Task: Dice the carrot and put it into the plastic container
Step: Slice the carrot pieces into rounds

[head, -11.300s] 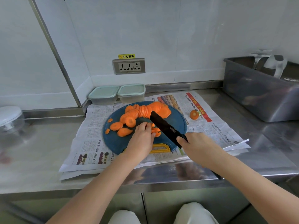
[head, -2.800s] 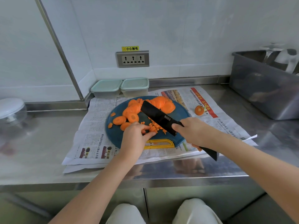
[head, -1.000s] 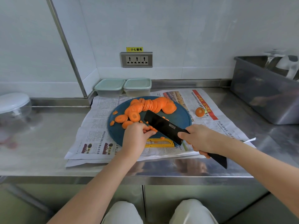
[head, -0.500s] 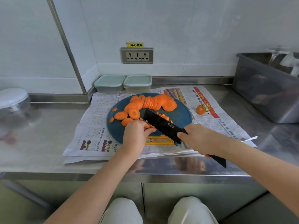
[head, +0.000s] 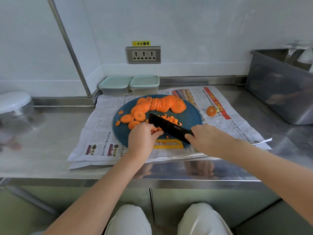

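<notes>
- Left hand (head: 142,138) fingers are curled down over a small bunch of carrot strips (head: 158,129), which is pinned to the blue cutting board (head: 191,116).
- A black knife (head: 167,127) is gripped at its handle by the right hand (head: 208,141), the blade angled across the board just beside the left fingertips.
- Diced carrot (head: 169,118) is heaped just behind the blade; carrot slices (head: 160,105) are fanned along the board's far side.
- A carrot end (head: 211,111) is left on the newspaper (head: 105,119), right of the board.
- Against the wall, the left plastic container (head: 115,85) and right plastic container (head: 144,84) are stood side by side, lids on.
- A grey tub (head: 279,92) is placed at the table's (head: 42,133) right end.
</notes>
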The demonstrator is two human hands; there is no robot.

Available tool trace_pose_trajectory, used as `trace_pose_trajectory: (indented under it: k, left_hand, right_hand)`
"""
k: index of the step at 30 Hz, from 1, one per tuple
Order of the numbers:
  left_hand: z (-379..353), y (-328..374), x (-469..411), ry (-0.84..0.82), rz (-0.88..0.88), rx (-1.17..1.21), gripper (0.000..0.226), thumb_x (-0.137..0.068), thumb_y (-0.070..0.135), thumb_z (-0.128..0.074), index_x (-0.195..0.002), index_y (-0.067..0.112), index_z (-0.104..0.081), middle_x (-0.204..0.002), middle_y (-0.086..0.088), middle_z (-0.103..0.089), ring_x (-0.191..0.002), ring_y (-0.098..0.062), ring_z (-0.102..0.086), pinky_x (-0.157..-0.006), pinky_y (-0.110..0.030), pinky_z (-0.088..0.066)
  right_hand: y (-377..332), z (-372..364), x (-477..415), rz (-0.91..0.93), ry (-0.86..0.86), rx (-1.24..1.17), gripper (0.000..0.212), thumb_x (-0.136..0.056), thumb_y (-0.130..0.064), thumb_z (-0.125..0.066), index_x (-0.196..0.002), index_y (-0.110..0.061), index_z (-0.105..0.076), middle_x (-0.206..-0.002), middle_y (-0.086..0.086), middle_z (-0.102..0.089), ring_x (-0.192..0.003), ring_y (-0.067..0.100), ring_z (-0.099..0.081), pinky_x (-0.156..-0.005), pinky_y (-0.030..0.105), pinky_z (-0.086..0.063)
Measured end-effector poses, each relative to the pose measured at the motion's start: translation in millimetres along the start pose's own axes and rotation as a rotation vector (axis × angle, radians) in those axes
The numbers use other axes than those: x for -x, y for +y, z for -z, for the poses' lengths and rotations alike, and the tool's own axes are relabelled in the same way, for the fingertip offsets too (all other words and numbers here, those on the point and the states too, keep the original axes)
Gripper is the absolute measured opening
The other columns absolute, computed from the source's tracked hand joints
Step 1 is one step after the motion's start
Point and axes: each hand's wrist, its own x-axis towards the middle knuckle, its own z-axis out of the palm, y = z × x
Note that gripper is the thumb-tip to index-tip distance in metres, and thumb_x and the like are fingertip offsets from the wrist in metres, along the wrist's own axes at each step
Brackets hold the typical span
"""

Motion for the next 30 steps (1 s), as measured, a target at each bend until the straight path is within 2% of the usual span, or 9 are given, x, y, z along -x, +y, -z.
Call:
trace_pose_trajectory:
  k: [2, 5, 7, 9, 14, 17, 23, 26, 30]
  left_hand:
    - [0.6, -1.4, 0.1, -0.027, 0.030, 0.028, 0.021, -0.083, 0.032, -0.072, -0.082, 0.011, -0.077, -0.067, -0.001, -0.068, -0.061, -0.016, -0.061, -0.056, -0.034, -0.049]
    - [7.9, -3.4, -2.3, -0.146, 0.071, 0.120, 0.020, -0.081, 0.030, -0.074, -0.090, 0.012, -0.077, -0.075, 0.000, -0.071, -0.070, -0.014, -0.064, -0.069, -0.038, -0.053]
    - [16.7, -4.3, -4.9, -0.210, 0.102, 0.135, 0.030, -0.080, 0.027, -0.075, -0.105, 0.011, -0.073, -0.087, 0.001, -0.070, -0.079, -0.011, -0.062, -0.076, -0.029, -0.051]
    - [22.9, -8.0, -7.0, -0.208, 0.123, 0.086, 0.035, -0.080, 0.026, -0.076, -0.111, 0.011, -0.070, -0.087, 0.003, -0.063, -0.079, -0.007, -0.057, -0.073, -0.021, -0.045]
    - [20.5, -7.5, -5.2, -0.170, 0.106, 0.084, 0.013, -0.080, 0.023, -0.076, -0.090, 0.015, -0.076, -0.077, 0.005, -0.067, -0.067, -0.002, -0.055, -0.060, -0.011, -0.040]
    - [14.4, -3.5, -5.2, -0.136, 0.121, 0.089, 0.009, -0.081, 0.021, -0.075, -0.086, 0.015, -0.076, -0.071, 0.007, -0.064, -0.062, -0.002, -0.054, -0.056, -0.011, -0.039]
    - [-3.2, 20.4, -7.6, -0.059, 0.149, 0.120, 0.013, -0.083, 0.025, -0.073, -0.087, 0.012, -0.075, -0.072, 0.003, -0.066, -0.066, -0.011, -0.061, -0.061, -0.028, -0.050]
    - [-7.0, 24.4, -9.3, -0.043, 0.156, 0.105, 0.013, -0.083, 0.024, -0.072, -0.086, 0.011, -0.075, -0.078, -0.001, -0.070, -0.071, -0.015, -0.064, -0.063, -0.028, -0.051]
    - [-4.4, 18.8, -3.0, -0.039, 0.149, 0.093, 0.011, -0.081, 0.022, -0.074, -0.080, 0.011, -0.075, -0.075, 0.001, -0.071, -0.071, -0.013, -0.065, -0.066, -0.030, -0.052]
  right_hand:
    - [10.1, 7.7, 5.2, -0.052, -0.055, -0.040, 0.035, -0.102, -0.035, -0.034, -0.089, -0.008, -0.053, -0.079, 0.006, -0.053, -0.068, 0.018, -0.051, -0.058, 0.028, -0.040]
    - [20.4, 16.9, 13.9, -0.107, -0.118, -0.134, 0.038, -0.102, -0.035, -0.038, -0.100, -0.002, -0.056, -0.076, 0.006, -0.050, -0.061, 0.014, -0.047, -0.052, 0.024, -0.039]
    - [21.5, 19.3, 16.9, -0.098, -0.134, -0.158, 0.038, -0.102, -0.034, -0.038, -0.103, 0.000, -0.056, -0.076, 0.006, -0.049, -0.060, 0.014, -0.046, -0.051, 0.023, -0.037]
    - [19.9, 20.5, 17.6, -0.095, -0.133, -0.168, 0.037, -0.102, -0.033, -0.037, -0.105, -0.001, -0.056, -0.078, 0.006, -0.047, -0.061, 0.013, -0.045, -0.052, 0.023, -0.037]
    - [16.2, 23.9, 19.5, -0.076, -0.115, -0.277, 0.037, -0.100, -0.038, -0.042, -0.096, -0.005, -0.056, -0.072, 0.005, -0.049, -0.055, 0.013, -0.046, -0.048, 0.026, -0.044]
    - [14.1, 26.1, 23.1, -0.038, -0.134, -0.280, 0.038, -0.100, -0.037, -0.042, -0.096, -0.003, -0.057, -0.069, 0.004, -0.047, -0.050, 0.011, -0.044, -0.042, 0.020, -0.040]
    - [20.7, 25.2, 21.1, -0.075, -0.109, -0.289, 0.036, -0.100, -0.037, -0.042, -0.093, -0.005, -0.057, -0.070, 0.006, -0.049, -0.052, 0.013, -0.045, -0.046, 0.026, -0.041]
    - [21.1, 24.0, 23.1, -0.057, -0.114, -0.268, 0.036, -0.100, -0.037, -0.041, -0.087, -0.006, -0.055, -0.068, 0.004, -0.048, -0.049, 0.012, -0.044, -0.041, 0.021, -0.039]
    - [20.0, 18.7, 24.7, 0.016, -0.107, -0.196, 0.036, -0.102, -0.034, -0.039, -0.080, -0.007, -0.051, -0.066, 0.003, -0.046, -0.049, 0.009, -0.041, -0.039, 0.015, -0.033]
